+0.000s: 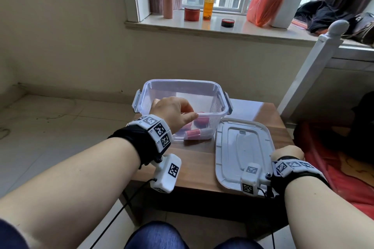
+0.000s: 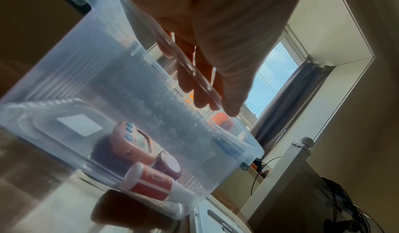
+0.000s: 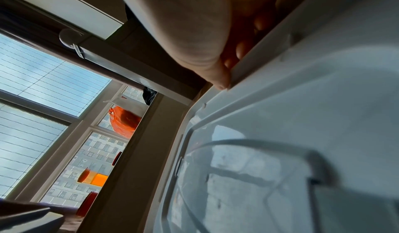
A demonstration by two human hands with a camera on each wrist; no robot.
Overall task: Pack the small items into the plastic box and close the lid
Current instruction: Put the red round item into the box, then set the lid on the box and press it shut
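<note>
A clear plastic box stands open at the back of a small wooden table. Inside lie a pink gadget with blue buttons, a round dark red jar and a red-and-white tube. My left hand holds the box's near rim, with fingers inside the wall and the thumb outside along the edge. The grey lid lies flat on the table to the right of the box. My right hand grips the lid's right edge, its fingers curled behind that edge.
A white bedpost and a red bedcover stand close on the right of the table. On the windowsill behind are a pink flask, an orange bottle, red tins and an orange bag. Tiled floor lies to the left.
</note>
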